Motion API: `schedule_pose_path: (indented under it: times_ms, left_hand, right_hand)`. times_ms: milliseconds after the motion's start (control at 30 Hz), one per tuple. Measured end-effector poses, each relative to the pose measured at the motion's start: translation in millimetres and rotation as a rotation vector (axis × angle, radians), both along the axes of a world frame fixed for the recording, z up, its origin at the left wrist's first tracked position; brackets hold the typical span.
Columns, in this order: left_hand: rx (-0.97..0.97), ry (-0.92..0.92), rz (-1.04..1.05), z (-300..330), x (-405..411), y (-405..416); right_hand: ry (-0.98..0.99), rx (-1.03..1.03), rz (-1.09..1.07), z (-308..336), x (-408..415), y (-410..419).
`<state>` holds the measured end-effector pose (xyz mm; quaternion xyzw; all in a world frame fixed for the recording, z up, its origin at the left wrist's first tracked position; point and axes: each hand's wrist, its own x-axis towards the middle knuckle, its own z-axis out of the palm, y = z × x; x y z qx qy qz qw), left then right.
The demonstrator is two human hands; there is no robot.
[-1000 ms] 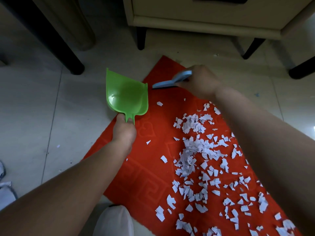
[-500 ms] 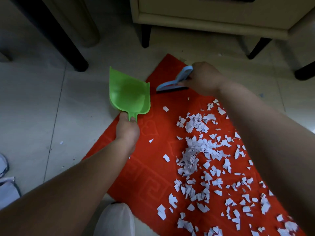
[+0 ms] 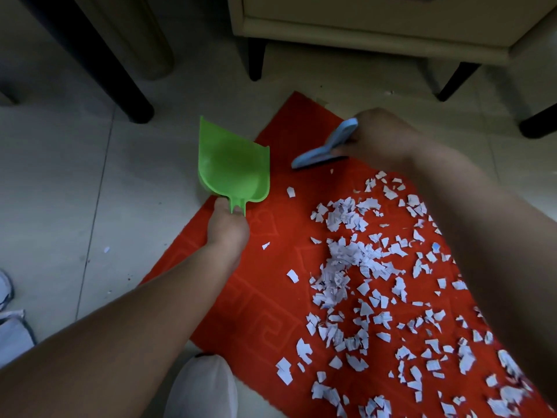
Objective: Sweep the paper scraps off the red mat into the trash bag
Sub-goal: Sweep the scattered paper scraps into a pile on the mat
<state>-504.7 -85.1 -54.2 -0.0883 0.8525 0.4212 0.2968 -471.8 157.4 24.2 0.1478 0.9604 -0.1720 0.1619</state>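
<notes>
— Paper scraps (image 3: 355, 267): how far along are you?

— Barely started. Nearly all lie strewn over the red mat (image 3: 241, 312); the green dustpan (image 3: 232, 170) is empty.

— Your hands?

— My left hand (image 3: 227, 229) grips the dustpan's handle at the mat's left edge; my right hand (image 3: 376, 137) is clamped on the blue brush (image 3: 319, 149) at the mat's far corner.

— Anything changed?

— The brush has tilted and dropped onto the mat since a second ago.
</notes>
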Motion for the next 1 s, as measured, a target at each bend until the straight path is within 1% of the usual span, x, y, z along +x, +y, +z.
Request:
schedule_pose_path:
  times_ms: [67, 133, 233, 300, 367, 433, 533, 567, 633, 667, 800, 933, 1000]
  left_hand:
    - [0.004, -0.006, -0.005, 1, 2, 2]
    - [0.009, -0.008, -0.005, 1, 3, 3]
    - [0.011, -0.023, -0.004, 1, 4, 4]
    - [0.016, -0.034, -0.005, 1, 4, 4]
    - [0.019, -0.034, -0.007, 1, 3, 2]
    - [0.020, -0.036, -0.004, 1, 2, 1]
    - [0.023, -0.040, -0.008, 4, 4, 3]
    - [0.025, -0.041, -0.012, 5, 5, 4]
    - [0.031, -0.042, -0.015, 7, 5, 5]
    - [0.031, -0.043, -0.013, 7, 6, 5]
    - [0.017, -0.046, -0.021, 6, 8, 3]
    - [0.015, -0.051, -0.020, 7, 8, -2]
    - [0.012, -0.047, -0.021, 8, 8, -5]
  right_hand:
    - [0.082, 0.041, -0.101, -8, -1, 0]
    - [0.070, 0.067, -0.138, -18, 3, -7]
    - [-0.083, 0.029, -0.134, -31, 15, -13]
    - [-0.167, -0.038, -0.114, -23, 21, -10]
    - [-0.194, -0.099, -0.081, -9, 25, -5]
    - [-0.102, -0.138, -0.115, 8, 29, -1]
    - [0.116, -0.184, -0.328, 4, 22, 7]
    - [0.136, -0.178, -0.388, -2, 18, 5]
    - [0.089, -0.148, -0.430, -16, 14, -2]
    - [0.055, -0.140, -0.400, -21, 15, -8]
    - [-0.004, -0.097, -0.140, -32, 29, -25]
    - [-0.164, -0.018, -0.046, -20, 42, -23]
    - [-0.184, 0.025, -0.010, -6, 43, -20]
